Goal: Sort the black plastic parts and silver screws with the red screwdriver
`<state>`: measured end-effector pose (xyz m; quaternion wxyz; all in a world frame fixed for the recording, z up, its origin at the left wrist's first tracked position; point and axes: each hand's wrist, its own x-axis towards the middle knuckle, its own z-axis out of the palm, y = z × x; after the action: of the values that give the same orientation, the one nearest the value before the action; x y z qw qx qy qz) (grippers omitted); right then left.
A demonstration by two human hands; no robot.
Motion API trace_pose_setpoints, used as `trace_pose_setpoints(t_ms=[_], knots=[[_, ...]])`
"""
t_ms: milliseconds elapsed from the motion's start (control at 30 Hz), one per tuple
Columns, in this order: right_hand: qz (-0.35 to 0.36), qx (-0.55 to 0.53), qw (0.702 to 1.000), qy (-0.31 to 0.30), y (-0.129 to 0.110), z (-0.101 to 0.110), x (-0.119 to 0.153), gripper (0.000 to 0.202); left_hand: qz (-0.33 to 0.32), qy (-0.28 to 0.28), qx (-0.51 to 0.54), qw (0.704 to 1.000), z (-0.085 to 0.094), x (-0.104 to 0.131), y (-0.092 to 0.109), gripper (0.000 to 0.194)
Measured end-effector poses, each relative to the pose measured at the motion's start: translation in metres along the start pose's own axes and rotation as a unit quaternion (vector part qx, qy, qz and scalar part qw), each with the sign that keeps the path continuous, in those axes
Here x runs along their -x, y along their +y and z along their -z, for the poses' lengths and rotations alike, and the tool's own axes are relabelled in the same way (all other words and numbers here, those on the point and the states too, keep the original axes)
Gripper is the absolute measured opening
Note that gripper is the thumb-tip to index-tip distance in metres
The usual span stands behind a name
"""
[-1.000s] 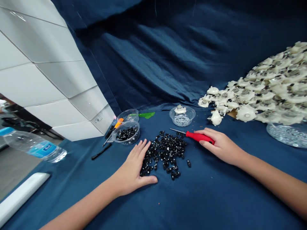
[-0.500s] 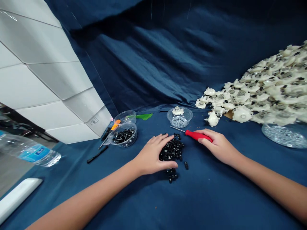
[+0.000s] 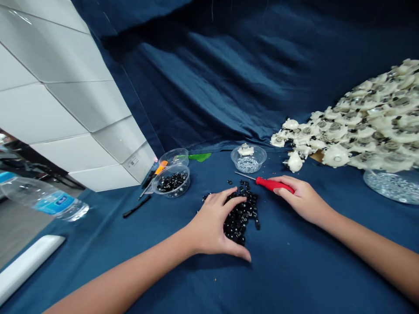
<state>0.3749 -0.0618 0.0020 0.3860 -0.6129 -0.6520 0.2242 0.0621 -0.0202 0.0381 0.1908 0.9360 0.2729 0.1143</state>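
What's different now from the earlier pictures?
The left hand moved right, pushing black pieces rightward toward the once-separate one. Nothing was let go: the right hand still holds the red screwdriver. The white parts stayed put.

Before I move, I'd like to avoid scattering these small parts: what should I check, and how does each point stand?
1. Red screwdriver held by the right hand: ok.
2. Left hand beside the black pile, thumb and fingers spread: ok.
3. All loose black parts together: not ok; a small black piece lies apart, beyond the pile.
4. Bowl of black parts upright: ok.
5. Bowl of small metal pieces upright: ok.
6. Nothing caught under the left palm: cannot tell; the hand hides it.
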Motion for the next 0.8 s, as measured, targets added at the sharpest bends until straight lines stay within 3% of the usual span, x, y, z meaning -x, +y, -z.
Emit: trace_pose_setpoints(t_ms=[67, 233, 467, 533, 667, 800], knots=[[-0.001, 0.01, 1.0, 0.001, 0.0, 0.0, 0.0, 0.035, -0.004, -0.014, -0.017, 1.0, -0.002, 0.001, 0.001, 0.118], [-0.003, 0.009, 1.0, -0.003, 0.002, -0.002, 0.001, 0.034, -0.015, 0.023, -0.025, 0.999, -0.008, 0.001, -0.004, 0.08], [-0.002, 0.003, 1.0, 0.008, 0.002, -0.004, 0.002, 0.033, -0.018, 0.049, -0.007, 0.999, -0.006, -0.004, -0.011, 0.047], [-0.007, 0.002, 1.0, 0.006, 0.001, -0.004, 0.003, 0.033, 0.002, 0.056, 0.009, 0.998, -0.007, -0.004, -0.012, 0.053], [-0.012, 0.0, 1.0, -0.002, 0.0, -0.003, 0.003, 0.035, 0.016, 0.055, 0.009, 0.998, -0.008, -0.003, -0.011, 0.092], [-0.015, -0.002, 1.0, -0.008, 0.002, -0.003, 0.002, 0.034, -0.013, 0.041, -0.01, 0.999, -0.007, -0.002, -0.01, 0.076]])
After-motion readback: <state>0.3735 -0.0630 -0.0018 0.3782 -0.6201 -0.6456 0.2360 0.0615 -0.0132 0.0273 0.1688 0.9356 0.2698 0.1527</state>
